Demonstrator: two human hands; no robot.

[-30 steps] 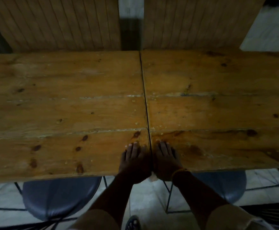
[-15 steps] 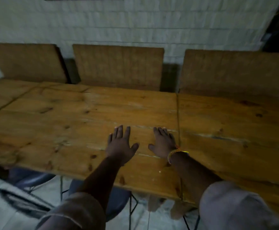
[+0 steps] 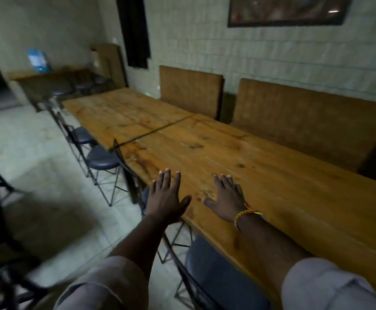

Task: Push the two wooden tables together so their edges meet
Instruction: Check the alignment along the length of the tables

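The near table point(image 3: 260, 175) fills the frame from centre toward 4 o'clock; the far table point(image 3: 120, 113) lies toward 11 o'clock, the two end to end with only a thin dark seam point(image 3: 153, 130) between them. Both hands are flat and released, fingers spread, grasping nothing. The left hand point(image 3: 167, 198) sits at the near table's front edge, just left of centre, partly past it over the floor. The right hand point(image 3: 226, 198), a braided band point(image 3: 245, 214) at its wrist, is over the tabletop; whether it touches is unclear. Stools point(image 3: 103, 159) stand at 9 o'clock.
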